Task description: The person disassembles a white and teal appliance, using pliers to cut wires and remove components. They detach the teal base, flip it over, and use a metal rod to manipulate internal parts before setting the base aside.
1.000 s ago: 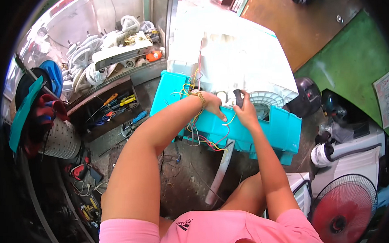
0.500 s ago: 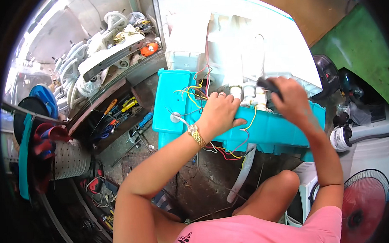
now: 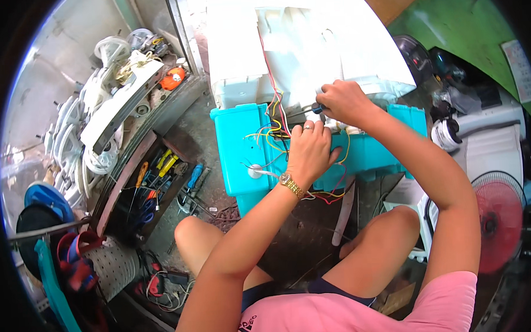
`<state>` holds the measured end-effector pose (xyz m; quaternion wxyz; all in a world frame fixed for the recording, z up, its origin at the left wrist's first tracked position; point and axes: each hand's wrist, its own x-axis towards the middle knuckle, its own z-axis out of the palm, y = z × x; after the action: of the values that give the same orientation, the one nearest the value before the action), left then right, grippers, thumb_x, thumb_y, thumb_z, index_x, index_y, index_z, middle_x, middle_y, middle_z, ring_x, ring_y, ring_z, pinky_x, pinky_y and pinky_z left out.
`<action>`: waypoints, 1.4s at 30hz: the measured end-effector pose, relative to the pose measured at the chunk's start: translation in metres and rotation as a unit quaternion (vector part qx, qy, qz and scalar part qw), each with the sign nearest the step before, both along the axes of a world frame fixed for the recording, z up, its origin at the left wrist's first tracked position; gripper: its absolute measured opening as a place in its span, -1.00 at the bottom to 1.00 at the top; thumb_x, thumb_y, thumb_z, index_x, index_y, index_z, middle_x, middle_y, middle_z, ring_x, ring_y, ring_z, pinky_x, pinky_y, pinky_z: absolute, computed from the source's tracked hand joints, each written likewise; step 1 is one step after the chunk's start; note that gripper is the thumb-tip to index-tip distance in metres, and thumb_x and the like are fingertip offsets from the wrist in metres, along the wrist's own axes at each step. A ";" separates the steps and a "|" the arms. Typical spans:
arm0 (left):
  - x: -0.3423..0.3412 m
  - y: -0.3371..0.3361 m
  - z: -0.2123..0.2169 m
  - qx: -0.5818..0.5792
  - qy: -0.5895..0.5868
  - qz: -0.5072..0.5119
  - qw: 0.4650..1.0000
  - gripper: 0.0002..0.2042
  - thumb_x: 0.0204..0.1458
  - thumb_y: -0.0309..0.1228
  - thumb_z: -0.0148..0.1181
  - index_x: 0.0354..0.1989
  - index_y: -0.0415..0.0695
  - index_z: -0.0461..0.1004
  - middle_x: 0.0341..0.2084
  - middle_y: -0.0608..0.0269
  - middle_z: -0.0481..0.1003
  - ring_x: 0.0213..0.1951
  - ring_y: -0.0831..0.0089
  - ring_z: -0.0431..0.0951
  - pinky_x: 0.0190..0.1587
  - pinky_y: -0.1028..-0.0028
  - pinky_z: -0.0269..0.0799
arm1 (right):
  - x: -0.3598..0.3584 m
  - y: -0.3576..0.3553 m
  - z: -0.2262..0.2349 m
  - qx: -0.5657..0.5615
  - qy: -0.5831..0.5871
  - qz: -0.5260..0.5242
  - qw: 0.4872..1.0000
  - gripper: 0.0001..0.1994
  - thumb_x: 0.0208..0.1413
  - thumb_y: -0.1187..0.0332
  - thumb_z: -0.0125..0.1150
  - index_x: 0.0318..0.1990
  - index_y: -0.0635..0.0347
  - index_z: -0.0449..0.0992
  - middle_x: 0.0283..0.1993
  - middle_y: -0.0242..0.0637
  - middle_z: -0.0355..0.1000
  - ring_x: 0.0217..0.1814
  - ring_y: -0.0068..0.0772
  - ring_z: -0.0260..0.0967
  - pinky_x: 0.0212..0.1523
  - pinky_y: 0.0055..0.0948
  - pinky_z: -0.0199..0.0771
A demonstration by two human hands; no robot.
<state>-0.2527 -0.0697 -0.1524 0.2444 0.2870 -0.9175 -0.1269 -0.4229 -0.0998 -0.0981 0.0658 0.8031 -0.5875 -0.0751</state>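
My right hand [image 3: 348, 101] is closed round the dark handle of a screwdriver [image 3: 302, 111], whose metal shaft points left into the opening beside the wires. Just below it, my left hand [image 3: 313, 149] rests at the edge of a teal plastic panel [image 3: 234, 129], thumb apart from the fingers; its fingertips are partly hidden. Red, yellow and white wires [image 3: 274, 127] spill out of the opening near my left fingers. Behind the panel lies a large white appliance body [image 3: 235, 50], partly washed out by glare. What the screwdriver's tip touches cannot be made out.
On the left, white plastic wheels [image 3: 112, 48] crowd a ledge above an open drawer of tools [image 3: 160, 169]. A perforated metal drum [image 3: 114, 265] stands at lower left. To the right are a red fan [image 3: 501, 222] and white appliance parts [image 3: 490, 140]. A grey hose [image 3: 344, 216] hangs below the panel.
My right hand has moved left and down with the screwdriver, which now points into the wire opening. My left hand has shifted slightly right on the panel. The view has turned and shifted.
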 end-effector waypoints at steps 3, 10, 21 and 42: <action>0.001 -0.005 -0.004 0.008 0.028 -0.008 1.000 -0.69 -0.10 -0.10 0.26 -0.45 -0.11 0.43 -0.43 0.24 0.39 -0.28 0.32 0.36 -0.26 0.34 0.19 | 0.006 -0.004 0.009 0.013 0.021 0.019 1.000 -0.85 -0.25 0.33 0.35 -0.43 0.03 0.57 -0.40 -0.43 0.44 -0.31 -0.31 0.44 -0.38 -0.31 0.50; -0.003 -0.012 -0.007 0.025 0.024 -0.010 0.999 -0.72 -0.12 -0.15 0.29 -0.45 -0.10 0.45 -0.45 0.25 0.41 -0.29 0.31 0.37 -0.23 0.30 0.18 | 0.008 -0.015 0.013 0.047 0.003 0.105 0.993 -0.93 -0.25 0.34 0.32 -0.55 0.05 0.58 -0.43 -0.42 0.46 -0.30 -0.32 0.45 -0.39 -0.35 0.52; 0.074 -0.073 0.071 0.038 -0.181 0.088 0.979 -0.76 -0.18 -0.30 0.36 -0.37 -0.07 0.47 -0.21 0.26 0.40 -0.04 0.23 0.37 0.03 0.16 0.18 | 0.005 -0.019 -0.001 0.025 -0.045 0.164 0.985 -0.96 -0.27 0.39 0.21 -0.58 0.10 0.54 -0.43 -0.38 0.41 -0.32 -0.34 0.41 -0.48 -0.40 0.52; 0.036 -0.035 0.020 0.130 -0.179 -0.002 0.975 -0.55 -0.03 0.00 0.20 -0.17 -0.14 0.40 -0.30 0.21 0.36 -0.19 0.28 0.39 0.06 0.23 0.17 | 0.014 -0.046 -0.050 -0.001 -0.024 0.143 0.989 -0.92 -0.33 0.33 0.23 -0.71 0.07 0.53 -0.61 -0.35 0.43 -0.45 -0.33 0.45 -0.49 -0.37 0.44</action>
<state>-0.2164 -0.1049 -0.1325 0.0366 0.3324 -0.9227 -0.1917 -0.4085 -0.1458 -0.1479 0.0625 0.8802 -0.4684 -0.0447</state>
